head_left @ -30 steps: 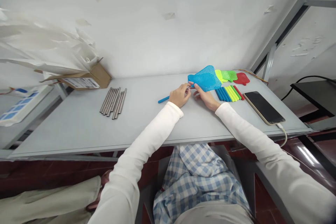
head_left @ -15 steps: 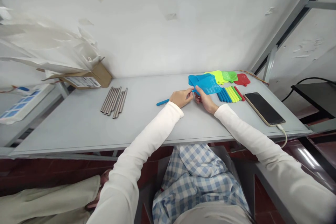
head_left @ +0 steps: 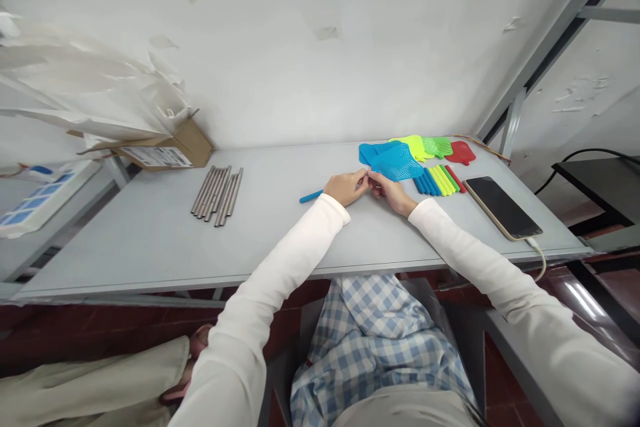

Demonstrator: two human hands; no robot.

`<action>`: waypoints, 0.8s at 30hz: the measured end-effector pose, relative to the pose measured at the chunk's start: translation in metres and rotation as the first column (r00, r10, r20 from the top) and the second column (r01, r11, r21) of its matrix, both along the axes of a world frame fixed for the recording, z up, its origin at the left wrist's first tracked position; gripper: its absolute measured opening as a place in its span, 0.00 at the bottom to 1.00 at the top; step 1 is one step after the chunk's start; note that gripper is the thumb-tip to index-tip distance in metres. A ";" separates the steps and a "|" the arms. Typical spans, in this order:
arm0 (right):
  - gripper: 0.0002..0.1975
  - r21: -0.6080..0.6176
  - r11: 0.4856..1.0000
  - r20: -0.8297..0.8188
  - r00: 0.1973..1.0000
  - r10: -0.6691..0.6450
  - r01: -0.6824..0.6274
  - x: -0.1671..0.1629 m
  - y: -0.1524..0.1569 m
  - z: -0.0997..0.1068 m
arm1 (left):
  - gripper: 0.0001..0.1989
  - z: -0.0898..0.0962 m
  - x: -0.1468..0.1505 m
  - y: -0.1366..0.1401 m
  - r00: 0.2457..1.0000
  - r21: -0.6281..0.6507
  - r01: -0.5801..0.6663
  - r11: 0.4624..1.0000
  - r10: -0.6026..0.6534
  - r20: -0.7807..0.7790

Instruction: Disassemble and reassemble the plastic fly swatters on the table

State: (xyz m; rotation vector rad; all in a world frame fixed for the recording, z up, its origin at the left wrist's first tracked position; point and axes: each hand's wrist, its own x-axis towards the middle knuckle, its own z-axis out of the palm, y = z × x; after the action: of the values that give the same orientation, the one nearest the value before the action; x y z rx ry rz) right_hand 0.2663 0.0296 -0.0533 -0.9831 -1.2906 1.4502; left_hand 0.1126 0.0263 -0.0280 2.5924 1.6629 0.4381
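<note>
My left hand (head_left: pixel 346 188) is closed around a blue stick-shaped handle (head_left: pixel 311 196), whose end sticks out to the left. Fingertips meet with my right hand (head_left: pixel 393 193), which pinches the neck of a blue perforated fly swatter head (head_left: pixel 400 161). The joint between handle and head is hidden by the fingers. More blue swatter heads (head_left: pixel 369 152) lie beneath, beside yellow (head_left: pixel 415 144), green (head_left: pixel 439 146) and red (head_left: pixel 461 153) ones. Right of my hands, blue handles (head_left: pixel 426 182) lie in a row with yellow handles (head_left: pixel 443 180), plus green and red ones.
Several metal tubes (head_left: pixel 219 195) lie at the left of the grey table (head_left: pixel 270 240). A cardboard box (head_left: pixel 173 148) sits at the back left. A phone (head_left: pixel 504 207) with a white cable lies at the right. Another person's leg (head_left: pixel 95 373) shows at lower left.
My hands stay at nearly the same spot. The right thumb has come down closer to the left fingertips, and the blue handle's end has shifted very slightly right.
</note>
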 end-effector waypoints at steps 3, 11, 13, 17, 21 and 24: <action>0.23 0.007 1.000 0.004 1.000 -0.023 0.023 0.000 0.000 0.001 | 0.19 0.001 0.001 -0.001 1.000 -0.004 -0.007 1.000 0.007 -0.011; 0.25 0.084 0.989 0.120 0.984 -0.133 0.123 0.001 -0.002 0.005 | 0.23 0.003 0.000 -0.003 0.999 -0.005 -0.045 0.999 0.045 -0.015; 0.25 0.093 0.988 0.099 0.986 -0.134 0.125 0.001 -0.003 0.006 | 0.23 0.003 0.001 -0.004 0.998 0.000 -0.061 0.998 0.061 -0.007; 0.26 0.060 0.990 0.027 0.991 -0.128 0.126 -0.001 -0.005 0.006 | 0.22 0.003 0.002 -0.006 0.996 0.003 -0.092 0.996 0.092 0.011; 0.25 0.018 0.992 -0.042 0.992 -0.122 0.123 -0.004 -0.008 0.009 | 0.22 0.003 0.004 -0.008 0.993 0.009 -0.107 0.994 0.107 0.053; 0.26 -0.021 0.993 -0.085 0.990 -0.116 0.114 -0.007 -0.010 0.016 | 0.23 0.004 0.006 -0.009 0.990 0.016 -0.121 0.993 0.120 0.071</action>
State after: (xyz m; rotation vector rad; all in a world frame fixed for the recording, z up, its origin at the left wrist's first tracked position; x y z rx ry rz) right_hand 0.2594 0.0197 -0.0377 -0.9783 -1.1432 1.4008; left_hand 0.1183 0.0169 -0.0236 2.4683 1.8073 0.5467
